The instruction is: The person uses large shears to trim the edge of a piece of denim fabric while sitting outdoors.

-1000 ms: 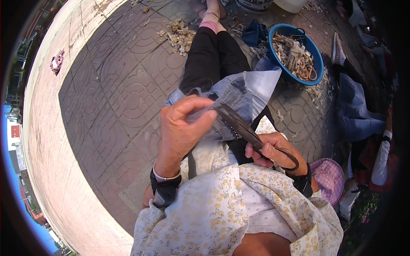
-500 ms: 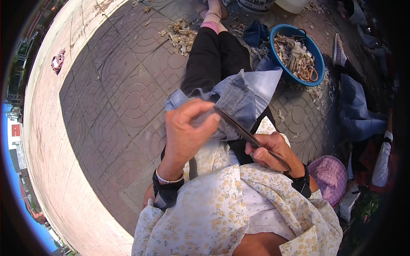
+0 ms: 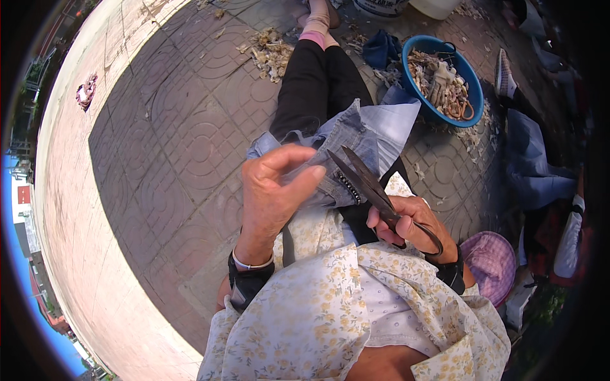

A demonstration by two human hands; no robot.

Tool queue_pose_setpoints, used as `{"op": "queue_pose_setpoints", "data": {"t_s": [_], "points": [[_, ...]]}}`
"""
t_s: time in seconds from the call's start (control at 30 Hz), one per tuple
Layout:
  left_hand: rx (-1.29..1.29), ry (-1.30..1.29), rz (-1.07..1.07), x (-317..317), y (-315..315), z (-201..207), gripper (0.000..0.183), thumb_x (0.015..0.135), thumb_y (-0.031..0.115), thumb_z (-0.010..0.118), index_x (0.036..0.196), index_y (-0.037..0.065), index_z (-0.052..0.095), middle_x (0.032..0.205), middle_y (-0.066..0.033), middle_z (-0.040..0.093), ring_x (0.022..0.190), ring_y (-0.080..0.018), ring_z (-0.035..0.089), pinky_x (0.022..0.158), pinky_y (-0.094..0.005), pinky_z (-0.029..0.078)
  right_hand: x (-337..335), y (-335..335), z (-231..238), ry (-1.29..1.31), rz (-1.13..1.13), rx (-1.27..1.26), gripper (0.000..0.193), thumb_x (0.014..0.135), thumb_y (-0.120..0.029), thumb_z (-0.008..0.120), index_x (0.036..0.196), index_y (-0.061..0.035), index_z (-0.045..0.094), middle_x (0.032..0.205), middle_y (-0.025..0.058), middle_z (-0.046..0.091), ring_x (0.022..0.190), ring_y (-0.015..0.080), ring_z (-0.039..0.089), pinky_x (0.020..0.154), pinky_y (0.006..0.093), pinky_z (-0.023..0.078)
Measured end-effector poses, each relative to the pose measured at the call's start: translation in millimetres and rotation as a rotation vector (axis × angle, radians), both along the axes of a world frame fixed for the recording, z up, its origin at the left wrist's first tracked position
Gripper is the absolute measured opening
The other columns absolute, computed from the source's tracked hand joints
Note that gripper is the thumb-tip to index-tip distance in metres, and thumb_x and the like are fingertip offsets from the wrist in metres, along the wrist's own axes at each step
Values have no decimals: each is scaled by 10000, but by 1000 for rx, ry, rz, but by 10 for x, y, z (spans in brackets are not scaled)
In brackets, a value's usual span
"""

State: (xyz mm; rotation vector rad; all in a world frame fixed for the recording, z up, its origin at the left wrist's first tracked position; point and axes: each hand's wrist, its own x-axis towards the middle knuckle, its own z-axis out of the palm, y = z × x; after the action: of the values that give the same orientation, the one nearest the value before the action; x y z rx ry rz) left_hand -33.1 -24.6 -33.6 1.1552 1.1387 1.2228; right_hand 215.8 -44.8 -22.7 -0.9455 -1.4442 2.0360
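Observation:
My right hand (image 3: 416, 225) is wrapped round the handles of dark metal scissors (image 3: 372, 187). The blades stand apart, pointing up and left over my lap. To their left my left hand (image 3: 273, 197) is raised, its thumb and forefinger apart; I see nothing plainly held between them, and its other fingers are partly hidden. Beneath both hands a piece of blue denim (image 3: 348, 136) lies across my thighs, with a dark beaded-looking strip (image 3: 348, 189) on it below the blades.
A blue basin (image 3: 471, 105) full of pale scraps and a glove stands ahead to the right. Similar scraps (image 3: 270, 54) lie on the paving beside my legs. A purple checked hat (image 3: 488, 267) is at my right. Another person's denim-covered leg (image 3: 534, 165) is farther right.
The scissor blades have spread apart and turned, uncovering the dark strip on the denim. My left hand has drawn slightly left, away from the blade tips, with its thumb and forefinger wider apart.

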Motion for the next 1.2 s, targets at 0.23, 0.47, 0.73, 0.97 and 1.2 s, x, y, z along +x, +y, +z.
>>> {"op": "queue_pose_setpoints", "data": {"t_s": [0.23, 0.47, 0.73, 0.97, 1.2], "points": [[32, -5, -4, 10, 6, -8, 153, 795, 0, 706, 929, -55, 658, 866, -63, 661, 757, -81, 607, 698, -202, 495, 23, 1, 75, -64, 42, -7, 547, 896, -575, 520, 945, -37, 599, 647, -28, 472, 603, 65, 417, 536, 231, 310], [62, 69, 6, 11, 0, -38, 151, 794, -5, 708, 934, -44, 668, 869, -59, 664, 757, -81, 604, 691, -202, 489, 12, 5, 115, -93, 46, -15, 538, 903, -564, 518, 949, -35, 603, 656, -17, 488, 606, 69, 428, 540, 227, 313], [92, 167, 27, 22, -1, -41, 150, 798, 8, 711, 933, -43, 672, 846, -47, 662, 742, -73, 594, 677, -201, 479, 44, 4, 144, -94, 59, -76, 527, 917, -554, 499, 935, -36, 596, 629, -28, 468, 590, 62, 421, 530, 224, 307], [163, 344, 103, 82, 13, 32, 146, 703, 13, 720, 842, -9, 682, 753, -71, 650, 692, -134, 624, 639, -241, 479, 62, 14, 140, -87, 68, -88, 513, 947, -522, 464, 921, -26, 595, 610, -32, 464, 558, 56, 411, 506, 224, 301], [238, 370, 84, 103, 25, 38, 136, 697, 11, 716, 820, -16, 666, 731, -84, 631, 665, -158, 618, 617, -255, 474, 45, 7, -27, -78, 40, 36, 494, 930, -513, 511, 905, -27, 598, 584, -38, 456, 528, 55, 414, 473, 229, 302]]}}
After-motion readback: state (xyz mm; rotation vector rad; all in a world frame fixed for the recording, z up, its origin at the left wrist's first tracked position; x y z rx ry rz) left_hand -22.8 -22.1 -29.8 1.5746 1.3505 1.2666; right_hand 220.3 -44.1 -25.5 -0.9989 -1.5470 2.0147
